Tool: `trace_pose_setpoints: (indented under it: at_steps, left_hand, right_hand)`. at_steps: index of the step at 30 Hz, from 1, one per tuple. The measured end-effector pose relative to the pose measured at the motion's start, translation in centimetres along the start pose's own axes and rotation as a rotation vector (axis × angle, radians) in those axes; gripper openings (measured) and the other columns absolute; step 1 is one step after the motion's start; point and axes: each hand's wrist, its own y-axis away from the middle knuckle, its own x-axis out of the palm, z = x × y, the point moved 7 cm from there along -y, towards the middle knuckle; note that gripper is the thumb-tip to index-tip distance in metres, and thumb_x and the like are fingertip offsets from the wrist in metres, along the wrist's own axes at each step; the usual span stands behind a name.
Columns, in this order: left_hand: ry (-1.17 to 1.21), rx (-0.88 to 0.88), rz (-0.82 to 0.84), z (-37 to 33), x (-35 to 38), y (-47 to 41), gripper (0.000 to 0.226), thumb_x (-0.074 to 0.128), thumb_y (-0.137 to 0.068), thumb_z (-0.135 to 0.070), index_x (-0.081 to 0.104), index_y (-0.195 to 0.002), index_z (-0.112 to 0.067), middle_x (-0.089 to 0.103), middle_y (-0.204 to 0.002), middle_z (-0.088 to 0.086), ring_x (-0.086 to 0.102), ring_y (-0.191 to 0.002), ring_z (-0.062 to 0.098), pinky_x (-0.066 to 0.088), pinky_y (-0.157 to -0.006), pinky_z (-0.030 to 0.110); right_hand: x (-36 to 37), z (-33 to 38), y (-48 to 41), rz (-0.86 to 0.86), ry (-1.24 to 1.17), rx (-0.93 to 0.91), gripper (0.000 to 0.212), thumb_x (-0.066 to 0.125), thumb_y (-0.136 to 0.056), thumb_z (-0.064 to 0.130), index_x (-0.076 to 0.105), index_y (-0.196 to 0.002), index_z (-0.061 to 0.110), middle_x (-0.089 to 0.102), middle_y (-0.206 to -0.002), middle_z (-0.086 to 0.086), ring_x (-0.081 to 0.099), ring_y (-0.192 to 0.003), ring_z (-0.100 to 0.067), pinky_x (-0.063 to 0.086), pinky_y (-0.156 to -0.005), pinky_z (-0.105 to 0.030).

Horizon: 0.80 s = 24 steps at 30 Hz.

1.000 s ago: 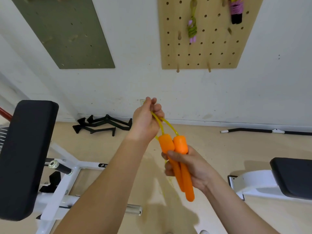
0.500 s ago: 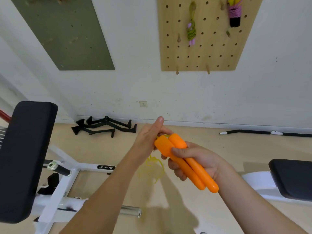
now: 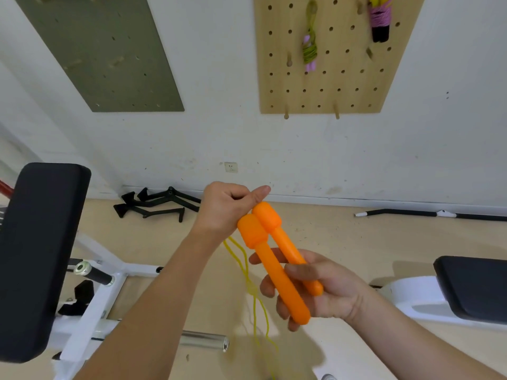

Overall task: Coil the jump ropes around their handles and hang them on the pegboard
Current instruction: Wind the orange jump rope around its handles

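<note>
Two smooth orange plastic jump-rope handles (image 3: pixel 274 270) lie side by side, gripped in the right hand (image 3: pixel 326 292). The left hand (image 3: pixel 225 207), fingers curled, holds their thin yellow cord (image 3: pixel 251 290), which dangles toward the beige floor (image 3: pixel 343 237). Beyond, a wooden pegboard (image 3: pixel 343 86) on the white wall (image 3: pixel 219 133) carries two coiled ropes (image 3: pixel 310 52).

The two handles (image 3: pixel 274 270) lie side by side across the right hand's (image 3: pixel 326 292) fingers (image 3: pixel 267 287), their thick ends touching the left hand (image 3: pixel 225 207) just beyond, and the rope (image 3: pixel 247 272) it grips hangs below toward the floor (image 3: pixel 343 242). High beyond the fingers on the wall (image 3: pixel 219 133) is the pegboard (image 3: pixel 343 86), with two coiled ropes (image 3: pixel 310 50) hung on it. A padded bench (image 3: pixel 41 256) stands left of the fingers, another bench (image 3: pixel 472 286) to their right.
</note>
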Motion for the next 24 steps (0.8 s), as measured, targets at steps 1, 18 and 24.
trace_pose_setpoints:
  at_steps: [1,18,24]
  left_hand:
    - [-0.014,0.008,-0.003,-0.1,0.0,-0.1,0.059,0.073,-0.074,-0.038,0.045,-0.049,0.007,0.032,-0.048,0.019,0.032,-0.047,0.022,0.031,-0.051,0.033]
    - [0.242,-0.357,-0.009,6.1,4.1,2.6,0.043,0.041,-0.100,-0.036,0.055,-0.061,-0.022,0.045,-0.055,0.001,0.033,-0.040,0.007,0.026,-0.041,0.020]
    - [-1.099,0.115,0.272,2.6,5.8,3.8,0.022,0.032,-0.101,-0.030,0.047,-0.112,-0.018,0.059,-0.095,0.002,0.060,-0.084,0.025,0.040,-0.070,0.033]
  right_hand:
    - [-0.1,-0.2,-0.1,-0.021,0.003,-0.006,0.046,0.066,-0.087,0.020,0.053,-0.129,0.010,0.063,-0.094,-0.014,0.067,-0.075,-0.027,0.056,-0.069,-0.039]
    - [-2.5,3.2,-1.0,-0.354,-0.289,-0.372,0.034,0.081,-0.070,0.015,0.059,-0.094,0.007,0.042,-0.059,0.000,0.036,-0.037,-0.002,0.031,-0.032,-0.013]
    - [-5.3,5.0,1.2,-0.947,0.423,-0.249,0.008,0.049,-0.097,0.010,0.051,-0.089,0.009,0.037,-0.061,-0.003,0.028,-0.043,-0.011,0.022,-0.041,-0.019]
